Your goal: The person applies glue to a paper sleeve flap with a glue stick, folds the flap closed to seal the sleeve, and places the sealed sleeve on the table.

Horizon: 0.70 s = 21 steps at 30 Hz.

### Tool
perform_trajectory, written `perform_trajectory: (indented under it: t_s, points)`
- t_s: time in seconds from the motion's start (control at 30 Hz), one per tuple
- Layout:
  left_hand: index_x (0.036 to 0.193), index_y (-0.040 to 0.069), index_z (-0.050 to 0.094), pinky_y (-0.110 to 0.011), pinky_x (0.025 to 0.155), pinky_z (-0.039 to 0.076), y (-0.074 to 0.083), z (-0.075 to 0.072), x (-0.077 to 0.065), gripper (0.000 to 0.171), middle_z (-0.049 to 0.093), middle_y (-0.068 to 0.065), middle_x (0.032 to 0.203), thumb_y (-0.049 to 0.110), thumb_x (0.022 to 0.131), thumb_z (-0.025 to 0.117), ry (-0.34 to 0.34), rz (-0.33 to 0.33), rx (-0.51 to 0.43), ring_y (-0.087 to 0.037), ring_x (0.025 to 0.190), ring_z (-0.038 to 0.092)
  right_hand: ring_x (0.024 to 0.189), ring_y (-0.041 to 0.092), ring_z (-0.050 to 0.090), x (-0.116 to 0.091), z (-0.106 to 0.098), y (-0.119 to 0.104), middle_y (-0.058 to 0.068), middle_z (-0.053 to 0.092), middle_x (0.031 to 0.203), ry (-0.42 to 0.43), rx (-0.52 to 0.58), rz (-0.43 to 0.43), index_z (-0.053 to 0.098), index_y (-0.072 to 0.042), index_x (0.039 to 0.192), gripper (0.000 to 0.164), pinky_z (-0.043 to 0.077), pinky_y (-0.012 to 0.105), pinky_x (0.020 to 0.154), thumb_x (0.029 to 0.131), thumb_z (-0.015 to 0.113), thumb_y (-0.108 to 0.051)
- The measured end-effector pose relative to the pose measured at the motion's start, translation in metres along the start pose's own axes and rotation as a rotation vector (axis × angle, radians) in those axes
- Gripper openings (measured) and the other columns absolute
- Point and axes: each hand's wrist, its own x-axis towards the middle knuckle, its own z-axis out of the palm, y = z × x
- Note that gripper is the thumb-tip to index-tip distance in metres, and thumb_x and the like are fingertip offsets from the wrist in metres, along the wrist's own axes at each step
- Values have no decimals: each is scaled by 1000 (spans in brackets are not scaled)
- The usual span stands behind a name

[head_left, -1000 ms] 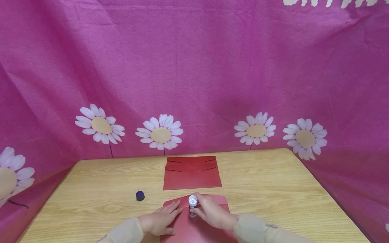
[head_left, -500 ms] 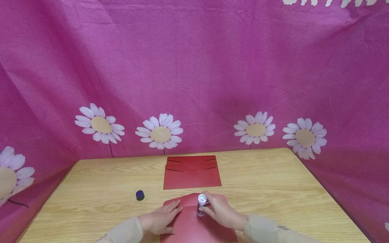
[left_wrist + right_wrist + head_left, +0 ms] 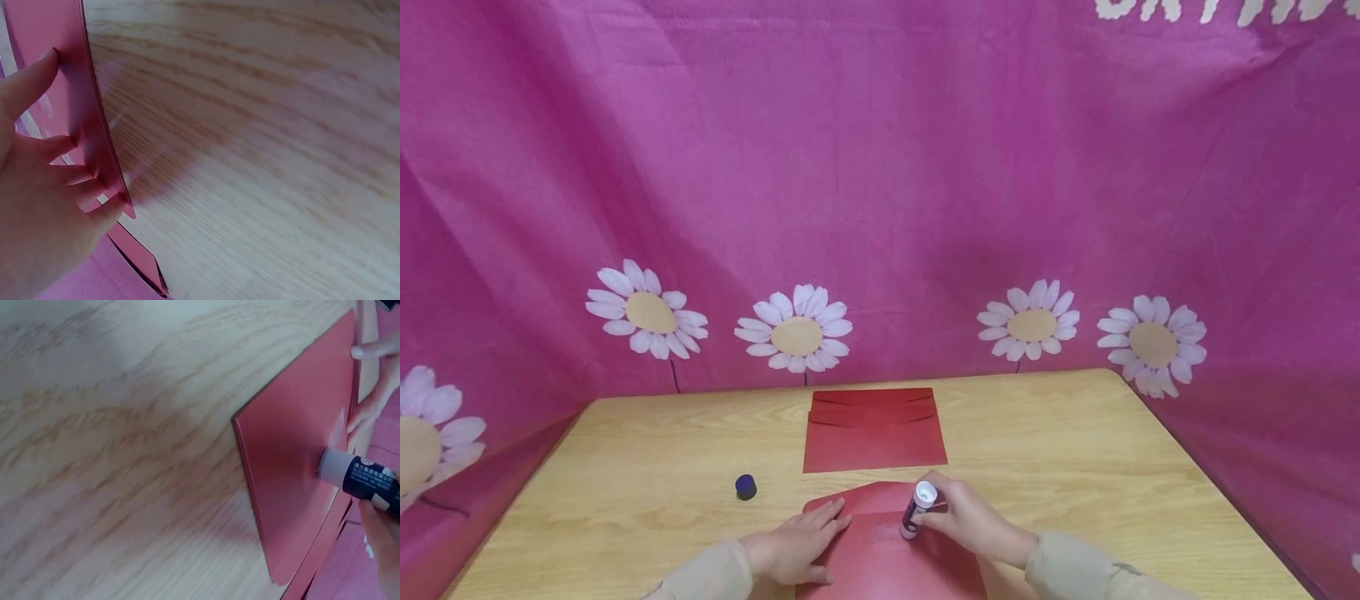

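The head view crops the near envelope [image 3: 891,562] below; the right wrist view crops the glue stick [image 3: 362,476].

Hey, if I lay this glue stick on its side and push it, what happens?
The glue stick would probably roll, since its barrel is round. Stood upright, it might tip easily, being taller than wide.

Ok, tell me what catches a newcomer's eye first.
Probably the vivid pink cloth with big white daisies, behind the wooden table. Then the red envelope at the bottom of the head view: the right hand holds a glue stick tilted against it, and the left hand rests on its left side.
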Motion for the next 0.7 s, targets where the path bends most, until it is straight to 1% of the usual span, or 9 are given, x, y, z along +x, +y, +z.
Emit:
perform_trajectory:
  t_s: [0.1,0.2,0.37,0.6,0.7]
  points:
    - [135,9,33,-41,101,27,0,1,0,65,22,-10,143,35,83,59,-6,3,2,-23,130,22,75,9,59,1,-1,0,4,62,80,18,11,23,55,-1,87,22,50,26,69,72,70,-5]
    - [136,9,32,-42,101,27,0,1,1,65,22,-10,144,35,83,59,-3,1,-4,-22,130,21,75,7,59,3,-1,-2,2,61,80,0,0,20,55,-2,88,22,50,25,68,71,71,-4]
    - [136,10,32,-42,102,26,-1,1,3,65,21,-9,144,37,83,58,-4,3,5,-23,131,21,76,10,61,6,3,-6,2,60,81,-34,-9,7,54,-3,88,21,51,27,68,73,68,0]
    - [136,11,32,-43,102,26,-1,2,2,65,21,-10,144,36,82,59,-8,-23,-10,-23,131,21,77,16,63,14,11,-14,3,61,81,-39,-32,-8,54,-4,88,22,51,27,69,72,69,-1]
    - [136,11,33,-43,102,26,-1,2,2,64,21,-10,144,36,83,59,-12,-22,-8,-24,131,21,78,16,63,16,14,-16,2,62,81,-44,-60,13,54,-6,88,23,51,26,68,72,70,-3]
